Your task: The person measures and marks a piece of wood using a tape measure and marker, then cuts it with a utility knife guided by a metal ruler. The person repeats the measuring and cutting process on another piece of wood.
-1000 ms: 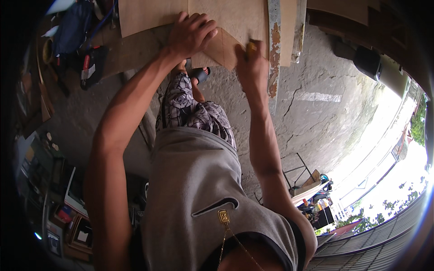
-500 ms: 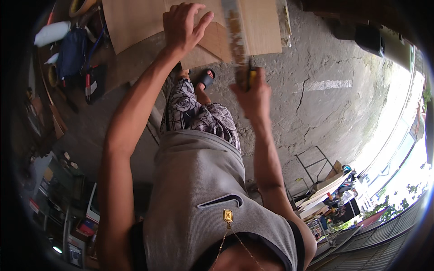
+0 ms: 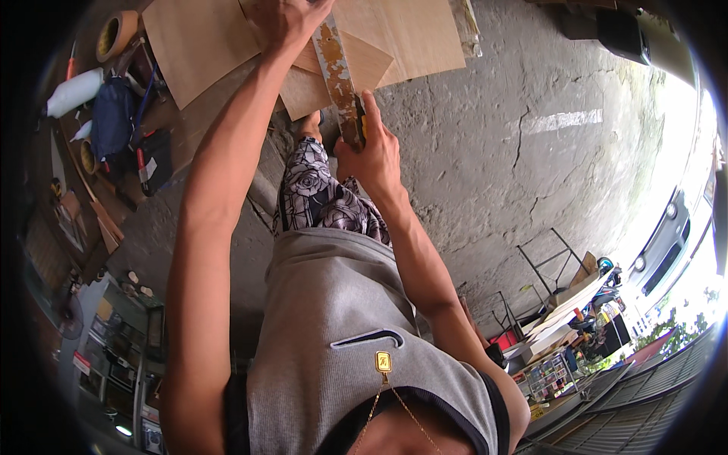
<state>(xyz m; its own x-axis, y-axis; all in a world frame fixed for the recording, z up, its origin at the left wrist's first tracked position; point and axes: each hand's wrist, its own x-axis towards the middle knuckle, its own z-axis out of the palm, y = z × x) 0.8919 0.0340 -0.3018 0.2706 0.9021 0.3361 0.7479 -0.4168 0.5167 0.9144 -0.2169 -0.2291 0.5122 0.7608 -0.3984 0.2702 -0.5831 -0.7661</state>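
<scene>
grey sleeveless shirt (image 3: pixel 341 326) with a gold pendant (image 3: pixel 384 362) fills the bottom, patterned shorts (image 3: pixel 322 197) just past it. right hand (image 3: pixel 371 148) is closed around the near end of a long rusty metal straightedge (image 3: pixel 336 64), with something yellow pinched alongside it, too small to tell what. the straightedge runs up and away over the plywood sheets (image 3: pixel 205 45). left hand (image 3: pixel 284 19) presses on top of the plywood at the far end of the straightedge, fingers partly cut off by the frame edge, so the grip is unclear. cracked concrete floor (image 3: pixel 531 152) to the right. tape roll (image 3: pixel 114 34) and blue bag (image 3: pixel 114 114) far left.
</scene>
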